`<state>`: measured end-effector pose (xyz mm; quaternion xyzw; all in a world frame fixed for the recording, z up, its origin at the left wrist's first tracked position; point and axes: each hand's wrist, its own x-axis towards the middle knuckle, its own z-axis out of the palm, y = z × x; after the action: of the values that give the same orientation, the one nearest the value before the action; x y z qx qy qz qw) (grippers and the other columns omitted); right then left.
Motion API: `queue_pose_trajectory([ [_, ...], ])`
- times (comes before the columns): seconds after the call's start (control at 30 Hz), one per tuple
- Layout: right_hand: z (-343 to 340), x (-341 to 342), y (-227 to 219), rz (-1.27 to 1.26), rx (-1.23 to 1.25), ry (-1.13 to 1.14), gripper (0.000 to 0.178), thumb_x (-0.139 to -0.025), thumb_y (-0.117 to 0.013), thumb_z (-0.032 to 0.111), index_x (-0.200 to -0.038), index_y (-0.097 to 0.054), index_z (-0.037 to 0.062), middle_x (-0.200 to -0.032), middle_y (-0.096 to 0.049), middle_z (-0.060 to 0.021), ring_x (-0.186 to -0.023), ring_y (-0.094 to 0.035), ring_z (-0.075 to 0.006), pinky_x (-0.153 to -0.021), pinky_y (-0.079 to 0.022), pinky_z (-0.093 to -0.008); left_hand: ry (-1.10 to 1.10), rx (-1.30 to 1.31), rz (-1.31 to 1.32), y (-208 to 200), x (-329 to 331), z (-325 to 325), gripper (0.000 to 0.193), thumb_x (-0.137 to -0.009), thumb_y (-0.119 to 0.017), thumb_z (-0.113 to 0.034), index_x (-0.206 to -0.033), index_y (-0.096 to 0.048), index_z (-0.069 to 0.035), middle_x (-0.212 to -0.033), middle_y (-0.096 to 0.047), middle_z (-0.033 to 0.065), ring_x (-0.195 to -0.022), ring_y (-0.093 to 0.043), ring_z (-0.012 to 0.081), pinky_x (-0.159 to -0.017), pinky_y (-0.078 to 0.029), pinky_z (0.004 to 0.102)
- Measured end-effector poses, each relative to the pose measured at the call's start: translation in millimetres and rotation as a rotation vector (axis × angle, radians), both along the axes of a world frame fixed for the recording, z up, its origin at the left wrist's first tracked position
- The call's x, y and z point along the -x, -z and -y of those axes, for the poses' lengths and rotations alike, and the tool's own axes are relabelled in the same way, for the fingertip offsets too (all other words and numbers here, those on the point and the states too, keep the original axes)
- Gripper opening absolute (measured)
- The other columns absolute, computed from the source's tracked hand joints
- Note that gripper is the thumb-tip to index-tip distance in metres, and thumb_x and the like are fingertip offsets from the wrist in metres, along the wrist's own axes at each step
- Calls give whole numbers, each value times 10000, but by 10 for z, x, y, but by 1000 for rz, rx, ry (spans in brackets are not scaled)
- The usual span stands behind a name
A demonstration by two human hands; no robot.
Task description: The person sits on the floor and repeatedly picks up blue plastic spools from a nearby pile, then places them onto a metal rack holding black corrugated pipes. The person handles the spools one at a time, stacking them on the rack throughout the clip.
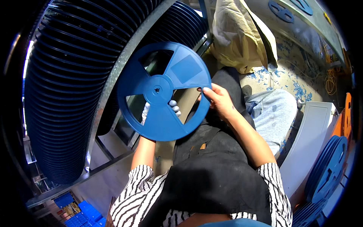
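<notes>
A flat blue plastic reel (160, 125) with three large cut-outs and a small centre hole is held up before me. My right hand (219, 99) is bare and pinches its right rim, thumb on the face and fingers partly in the cut-out. Behind the reel is my left hand (175, 108), mostly hidden. Its pale gloved fingertips show through one cut-out and more of the glove through another, so it supports the reel from the back. A long row of similar blue reels (64, 102) stands packed on edge in a metal rack at my left.
The rack's metal rail (107, 81) runs close beside the held reel. A large beige sack (238, 36) stands ahead. Blue flakes litter the floor (300, 89). At right are a white cabinet (308, 136) and stacked blue reels (327, 170). Blue crates (89, 212) sit lower left.
</notes>
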<state>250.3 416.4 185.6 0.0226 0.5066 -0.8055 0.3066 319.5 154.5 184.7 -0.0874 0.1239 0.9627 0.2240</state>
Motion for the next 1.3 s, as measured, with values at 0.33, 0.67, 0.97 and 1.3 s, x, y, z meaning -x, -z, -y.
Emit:
queue_pose_trajectory([
  [0.33, 182, -372, -708, -442, -294, 165, 183, -958, -550, 182, -940, -592, 5, -780, -653, -59, -680, -590, -94, -616, -464, -255, -644, 1589, -52, 393, -568, -102, 758, -942, -533, -452, -1490, -207, -42, -1498, -304, 141, -1365, -320, 269, -1129, -246, 368],
  [0.67, 402, -343, -531, -828, -366, 3, 394, -929, -561, 251, -1253, -514, 31, -1299, -498, -201, -1156, -544, -346, -956, -447, -374, -151, 637, 65, 331, -137, -257, 495, -952, -524, -353, -1351, -422, -78, -1177, -598, 131, -1033, -608, 261, -947, -495, 399],
  [0.97, -1273, -297, -165, -519, -777, 350, 291, -894, -564, 98, -1171, -607, 22, -1335, -520, -128, -1199, -524, -245, -998, -414, -349, -279, 363, 355, 611, 913, 234, 615, -928, -520, -394, -1342, -400, 45, -1344, -493, 194, -1258, -458, 341, -1097, -344, 471],
  [1.3, -2430, -581, 74, -804, -1636, 365, 219, -858, -619, 47, -1075, -647, 41, -1334, -532, -120, -1286, -453, -301, -1070, -339, -404, -361, 704, 314, 550, 1483, 93, 700, -831, -594, -463, -1363, -388, -57, -1307, -499, 152, -1216, -453, 280, -1064, -336, 430],
])
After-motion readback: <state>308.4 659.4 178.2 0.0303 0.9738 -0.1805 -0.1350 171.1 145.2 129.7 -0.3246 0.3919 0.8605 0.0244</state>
